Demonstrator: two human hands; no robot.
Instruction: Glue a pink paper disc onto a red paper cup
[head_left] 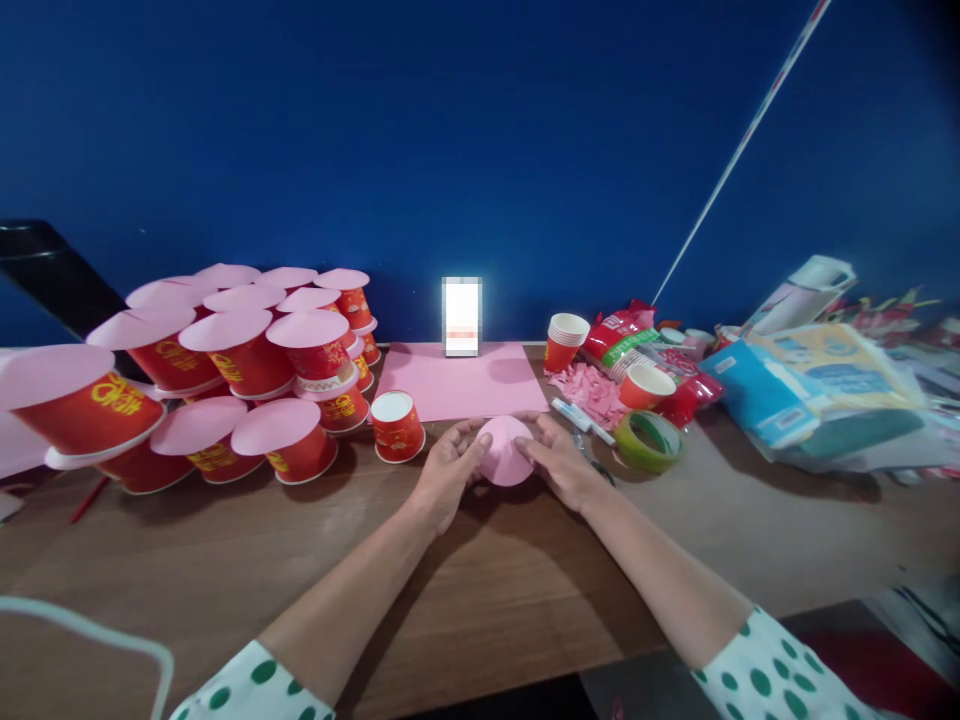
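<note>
Between my two hands is a round pink paper disc (pixel 507 455), held a little above the table. My left hand (pixel 454 465) grips its left edge, thumb on top and fingers behind. On the opposite edge, my right hand (pixel 562 462) pinches it the same way. Just left of my left hand, an upside-down red paper cup (pixel 397 428) stands on the table without a paper top. Beyond the hands lies a flat pink paper sheet (pixel 465 385). Scissors, partly hidden, and a white pen (pixel 577 415) lie near my right hand.
Stacked red cups with pink paper tops (pixel 225 345) fill the left side. A lit phone (pixel 461 315) stands at the back. To the right are pink paper scraps (pixel 589 395), a roll of green tape (pixel 649 442), more cups and a blue plastic pack (pixel 780 385).
</note>
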